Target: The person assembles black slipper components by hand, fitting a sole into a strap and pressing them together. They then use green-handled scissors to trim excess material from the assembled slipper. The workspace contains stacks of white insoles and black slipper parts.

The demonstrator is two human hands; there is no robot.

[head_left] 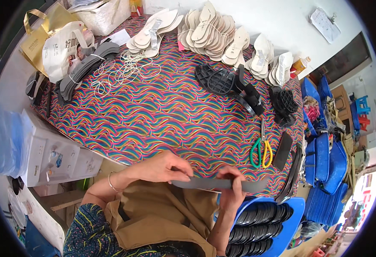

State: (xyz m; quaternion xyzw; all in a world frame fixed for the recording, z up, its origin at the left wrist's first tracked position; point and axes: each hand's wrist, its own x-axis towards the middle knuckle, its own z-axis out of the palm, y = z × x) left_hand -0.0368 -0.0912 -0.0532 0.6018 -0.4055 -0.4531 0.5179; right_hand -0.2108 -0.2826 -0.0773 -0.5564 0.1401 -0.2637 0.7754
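Observation:
A flat, slightly curved grey strip [207, 183] stretches between my hands at the table's front edge, above my brown apron. My left hand [166, 167] pinches its left end between thumb and fingers. My right hand [233, 185] grips it further along, thumb in front, and the free end sticks out to the right. Beyond my right hand lie scissors [262, 147] with one green and one yellow handle. A short dark strip [283, 150] and several long black strips [291, 173] rest to the right of them.
On the patterned tablecloth [162, 115] are black moulded sole parts [224, 81], bundled pale insoles [209, 32], loose white elastic loops [128, 68] and a tied stack of grey strips [87, 66]. A blue bin [298, 207] holds rows of black pieces. At left stands a water dispenser [38, 150].

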